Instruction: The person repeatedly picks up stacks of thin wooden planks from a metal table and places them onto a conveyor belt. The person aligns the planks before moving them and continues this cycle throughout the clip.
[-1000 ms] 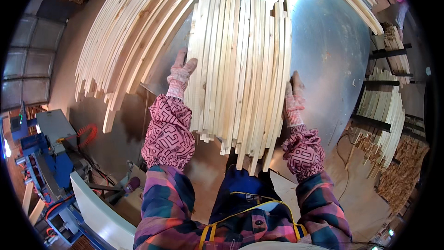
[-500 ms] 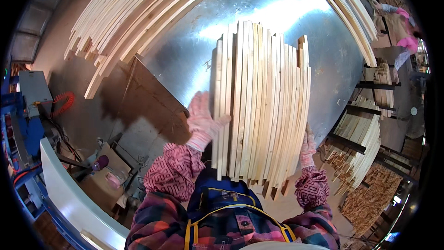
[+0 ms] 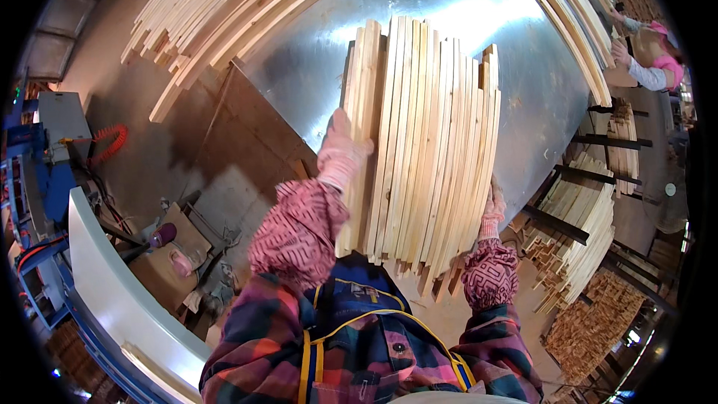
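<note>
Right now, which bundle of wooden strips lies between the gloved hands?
The middle bundle, flanked by the left hand and right hand; the other bundles lie apart.

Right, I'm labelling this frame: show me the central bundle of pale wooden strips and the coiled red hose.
Central bundle of pale wooden strips (image 3: 428, 146): head view, on a strip mid-bundle.
Coiled red hose (image 3: 123, 135): head view, on its right-hand bend.

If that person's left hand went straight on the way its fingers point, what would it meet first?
Probably the left side of the nearest wooden strips, which the left hand seems to lie against; it might just slide along them over the metal tabletop. Depth is hard to judge.
</note>
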Available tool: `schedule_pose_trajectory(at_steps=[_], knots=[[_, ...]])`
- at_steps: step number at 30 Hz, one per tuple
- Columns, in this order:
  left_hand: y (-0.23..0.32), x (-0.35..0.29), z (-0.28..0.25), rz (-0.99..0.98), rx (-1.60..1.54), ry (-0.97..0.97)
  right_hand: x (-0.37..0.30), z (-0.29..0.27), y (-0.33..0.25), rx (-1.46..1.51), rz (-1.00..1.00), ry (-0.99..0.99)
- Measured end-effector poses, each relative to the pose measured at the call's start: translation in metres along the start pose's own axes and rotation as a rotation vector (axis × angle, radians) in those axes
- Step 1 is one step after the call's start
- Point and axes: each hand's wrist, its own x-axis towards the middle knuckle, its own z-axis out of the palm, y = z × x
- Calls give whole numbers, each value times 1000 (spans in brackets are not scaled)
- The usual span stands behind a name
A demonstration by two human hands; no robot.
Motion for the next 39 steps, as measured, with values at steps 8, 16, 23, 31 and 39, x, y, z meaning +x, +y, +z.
schedule_pose_trajectory(at_steps=[8, 16, 23, 31, 39], knots=[[0, -21, -33, -154, 405, 99, -5, 4, -14, 289, 185, -11], [-11, -8, -14, 154, -210, -155, -2, 10, 1, 469, 266, 26], [22, 0, -42, -147, 452, -99, 1, 6, 23, 438, 264, -13], [-21, 17, -5, 152, -366, -179, 1, 4, 7, 335, 249, -21], [-30, 27, -13, 111, -1004, -427, 3, 2, 31, 603, 331, 28]])
